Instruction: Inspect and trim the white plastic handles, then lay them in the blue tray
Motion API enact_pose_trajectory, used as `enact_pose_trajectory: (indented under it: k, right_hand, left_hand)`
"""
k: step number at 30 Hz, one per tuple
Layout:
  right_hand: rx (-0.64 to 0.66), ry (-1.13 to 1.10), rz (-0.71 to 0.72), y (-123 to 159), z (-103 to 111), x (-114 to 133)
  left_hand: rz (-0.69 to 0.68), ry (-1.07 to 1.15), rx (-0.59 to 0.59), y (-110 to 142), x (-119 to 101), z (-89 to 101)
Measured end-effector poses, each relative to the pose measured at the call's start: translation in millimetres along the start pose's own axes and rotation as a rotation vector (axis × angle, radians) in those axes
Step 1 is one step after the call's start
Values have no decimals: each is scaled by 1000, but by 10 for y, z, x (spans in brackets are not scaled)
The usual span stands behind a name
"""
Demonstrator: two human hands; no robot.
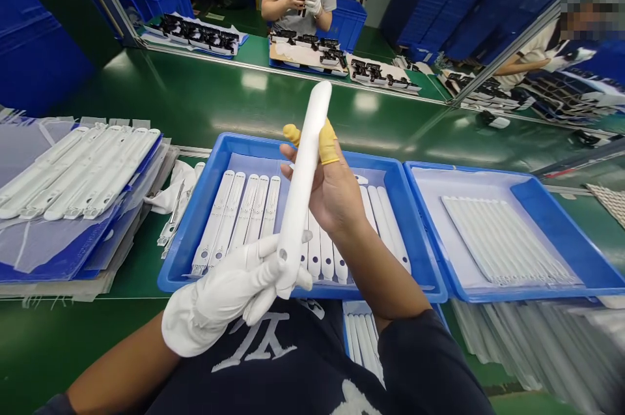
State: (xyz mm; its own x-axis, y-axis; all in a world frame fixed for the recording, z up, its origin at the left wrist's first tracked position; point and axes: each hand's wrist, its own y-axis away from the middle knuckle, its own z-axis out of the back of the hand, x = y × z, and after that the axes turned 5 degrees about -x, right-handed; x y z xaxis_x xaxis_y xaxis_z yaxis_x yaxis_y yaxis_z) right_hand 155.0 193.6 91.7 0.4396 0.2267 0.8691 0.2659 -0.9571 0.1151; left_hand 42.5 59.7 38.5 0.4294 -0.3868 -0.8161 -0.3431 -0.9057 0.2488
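Holding tilted white bar (303, 187), left hand (224, 291), right hand (336, 197)

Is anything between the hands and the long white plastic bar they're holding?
Nothing visible: the white-gloved left hand grips the lower end of the long white plastic bar, and the right hand, wearing yellow finger cots, holds it mid-length.

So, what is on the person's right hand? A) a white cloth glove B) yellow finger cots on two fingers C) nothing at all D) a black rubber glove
B: the right hand is otherwise bare and shows yellow finger cots against the long white plastic part; the white glove is on the left hand.
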Motion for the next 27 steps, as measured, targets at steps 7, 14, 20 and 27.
enact_pose_trajectory:
  k: [7,14,20,27]
  right_hand:
    - [-11,27,-20,39,2,-3]
    - [198,-84,14,150,60,10]
    - [419,-76,52,255,178,-8]
    - [335,109,115,170,286,-119]
  left_hand:
    - [12,137,-11,-42,104,31]
    - [-60,-237,-52,-119,185,50]
    - [-136,-583,-249,-304,382,148]
    - [-331,-894,-468,-436,527,154]
